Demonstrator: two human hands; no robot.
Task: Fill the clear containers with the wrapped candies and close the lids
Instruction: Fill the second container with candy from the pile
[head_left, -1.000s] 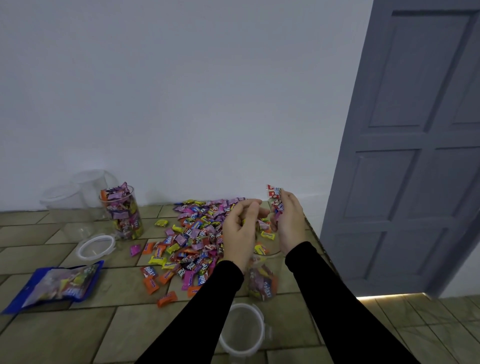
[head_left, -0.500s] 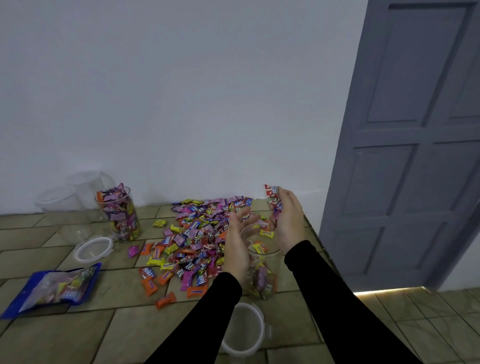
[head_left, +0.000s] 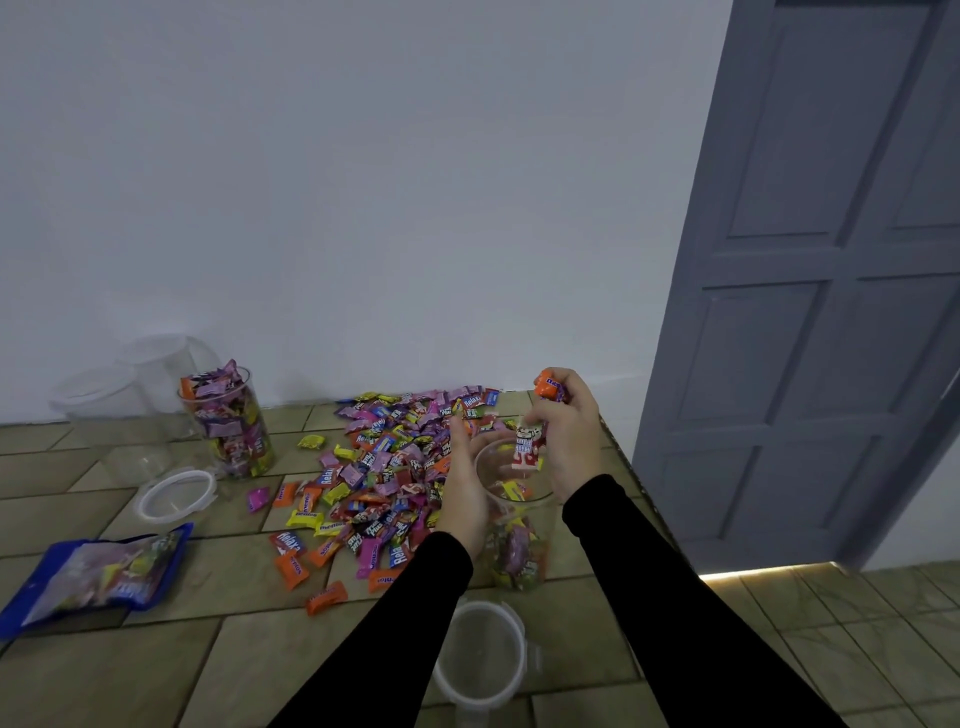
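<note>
A clear container (head_left: 511, 525) stands on the tiled floor between my forearms, with a few wrapped candies at its bottom. My right hand (head_left: 569, 436) is above its rim and holds several candies: an orange one (head_left: 549, 388) sticks out at the top and a red-and-white one (head_left: 527, 448) hangs below the fingers. My left hand (head_left: 464, 486) sits against the container's left side with the fingers extended. A pile of wrapped candies (head_left: 395, 462) lies to the left of the container. Its clear lid (head_left: 480, 657) lies on the floor in front.
A container full of candies (head_left: 228, 423) stands open at the left, its white-rimmed lid (head_left: 176, 491) lying in front of it. Two empty clear containers (head_left: 111, 400) stand behind by the wall. A blue candy bag (head_left: 104, 569) lies at the left. A grey door (head_left: 831, 260) is at the right.
My left hand has dropped from the container's rim to its left side and opened. My right hand has shifted a little; different candies now show in it.
</note>
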